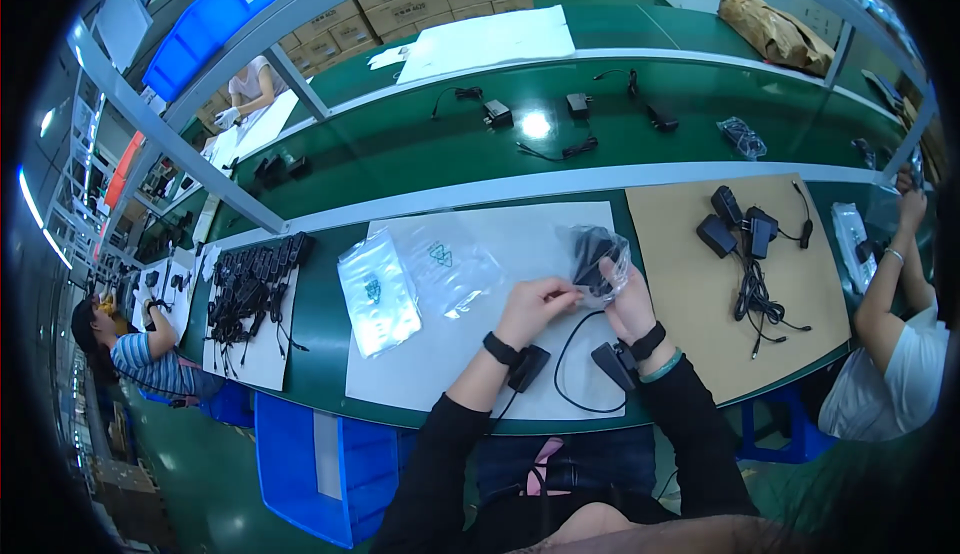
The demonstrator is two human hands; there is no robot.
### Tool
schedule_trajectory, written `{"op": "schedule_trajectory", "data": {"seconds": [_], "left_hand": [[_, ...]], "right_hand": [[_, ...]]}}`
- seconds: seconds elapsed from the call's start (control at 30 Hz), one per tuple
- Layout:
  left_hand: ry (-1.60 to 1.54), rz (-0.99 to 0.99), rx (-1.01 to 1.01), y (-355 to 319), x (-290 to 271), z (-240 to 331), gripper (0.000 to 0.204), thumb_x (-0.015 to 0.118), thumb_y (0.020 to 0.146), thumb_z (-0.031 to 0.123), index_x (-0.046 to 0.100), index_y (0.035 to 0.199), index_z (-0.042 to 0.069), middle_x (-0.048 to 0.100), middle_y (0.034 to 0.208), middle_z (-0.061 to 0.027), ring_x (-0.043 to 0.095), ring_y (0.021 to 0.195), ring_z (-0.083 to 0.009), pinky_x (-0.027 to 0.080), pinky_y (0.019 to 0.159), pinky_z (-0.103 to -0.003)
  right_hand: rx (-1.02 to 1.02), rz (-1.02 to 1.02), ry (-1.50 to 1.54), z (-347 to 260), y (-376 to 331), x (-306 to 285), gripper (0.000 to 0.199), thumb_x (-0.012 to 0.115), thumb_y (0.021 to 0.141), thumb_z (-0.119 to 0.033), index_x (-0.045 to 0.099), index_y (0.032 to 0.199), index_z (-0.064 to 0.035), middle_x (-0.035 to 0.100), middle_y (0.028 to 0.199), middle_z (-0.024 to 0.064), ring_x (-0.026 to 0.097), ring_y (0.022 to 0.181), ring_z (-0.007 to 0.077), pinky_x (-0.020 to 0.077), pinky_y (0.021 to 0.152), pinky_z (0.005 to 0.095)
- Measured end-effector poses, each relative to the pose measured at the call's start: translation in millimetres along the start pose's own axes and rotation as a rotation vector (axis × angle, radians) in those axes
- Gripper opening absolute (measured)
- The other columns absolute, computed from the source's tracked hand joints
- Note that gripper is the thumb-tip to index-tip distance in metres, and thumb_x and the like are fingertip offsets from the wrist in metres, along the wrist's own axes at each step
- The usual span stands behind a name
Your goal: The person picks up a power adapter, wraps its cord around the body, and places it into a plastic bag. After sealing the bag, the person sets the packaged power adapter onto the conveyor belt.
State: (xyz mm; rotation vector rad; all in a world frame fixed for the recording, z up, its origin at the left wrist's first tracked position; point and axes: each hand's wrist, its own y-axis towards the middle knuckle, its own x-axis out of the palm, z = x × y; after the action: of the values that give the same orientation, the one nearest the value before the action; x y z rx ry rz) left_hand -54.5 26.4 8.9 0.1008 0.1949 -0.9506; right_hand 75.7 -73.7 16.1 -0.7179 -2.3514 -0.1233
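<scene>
A black adapter (593,250) is inside a clear plastic bag (622,252), and both hands hold them above the white sheet (400,384) on the green counter (322,324). The right hand (630,304) is closed around the side of the bag. The left hand (540,306) has its fingertips together at the lower edge; I cannot tell how much plastic they pinch. To the left lies a stack of clear bags (380,299), with a loose bag (455,266) just beside it. To the right, a brown board (685,324) carries several adapters (716,236) with cables (757,299). Farther left is a pile of black adapters (250,289).
</scene>
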Motion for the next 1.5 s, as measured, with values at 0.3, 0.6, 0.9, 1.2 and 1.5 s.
{"op": "schedule_trajectory", "data": {"seconds": [0.3, 0.6, 0.9, 1.2, 1.5], "left_hand": [[0.185, -0.071, 0.032, 3.8, -27.5, -6.7, 0.026, 0.068, 0.077, 0.022, 0.064, 0.098, 0.008, 0.065, 0.081, -0.0031, 0.061, 0.077, -0.0137, 0.047, 0.069, -0.027], [-0.11, 0.116, 0.363, 0.0, -46.2, 24.9, 0.042, 0.072, 0.074, 0.019, 0.056, 0.109, 0.002, 0.062, 0.099, -0.0055, 0.058, 0.09, -0.0161, 0.044, 0.085, -0.031], [-0.073, 0.029, 0.08, -6.8, -39.0, 9.4, 0.038, 0.075, 0.07, 0.013, 0.06, 0.103, 0.0, 0.064, 0.096, -0.005, 0.059, 0.082, -0.0132, 0.045, 0.08, -0.028], [-0.048, 0.025, 0.059, -1.2, -25.0, 6.1, 0.055, 0.078, 0.067, 0.01, 0.053, 0.115, 0.001, 0.062, 0.1, -0.0053, 0.059, 0.088, -0.0147, 0.045, 0.082, -0.028], [-0.534, -0.081, -0.03, -1.1, -34.7, 6.3, 0.048, 0.073, 0.071, 0.005, 0.052, 0.114, 0.002, 0.062, 0.102, -0.0064, 0.06, 0.09, -0.0149, 0.047, 0.083, -0.028]], "right_hand": [[-0.155, -0.045, -0.266, -7.1, -1.0, 0.9, 0.034, 0.063, 0.085, -0.015, 0.053, 0.114, -0.0004, 0.062, 0.101, 0.0045, 0.057, 0.087, 0.0117, 0.0457, 0.079, 0.0257], [-0.144, -0.328, -0.626, -6.3, -1.5, -6.9, 0.037, 0.064, 0.082, -0.011, 0.054, 0.116, 0.0002, 0.062, 0.098, 0.0034, 0.057, 0.086, 0.0106, 0.0452, 0.077, 0.0242], [-0.016, -0.133, -0.44, -2.9, 0.3, -5.8, 0.037, 0.067, 0.076, -0.009, 0.058, 0.111, -0.001, 0.061, 0.098, 0.0045, 0.057, 0.087, 0.0145, 0.0455, 0.079, 0.0263], [-0.519, -0.235, -0.912, 1.2, -4.3, 6.8, 0.039, 0.067, 0.077, -0.011, 0.054, 0.112, 0.0011, 0.056, 0.099, 0.0085, 0.056, 0.089, 0.0224, 0.0449, 0.079, 0.0304], [-0.321, -0.211, -0.609, 5.4, 0.8, 0.0, 0.04, 0.065, 0.077, -0.006, 0.052, 0.115, -0.0023, 0.054, 0.098, 0.0076, 0.055, 0.089, 0.02, 0.044, 0.08, 0.0278]]}}
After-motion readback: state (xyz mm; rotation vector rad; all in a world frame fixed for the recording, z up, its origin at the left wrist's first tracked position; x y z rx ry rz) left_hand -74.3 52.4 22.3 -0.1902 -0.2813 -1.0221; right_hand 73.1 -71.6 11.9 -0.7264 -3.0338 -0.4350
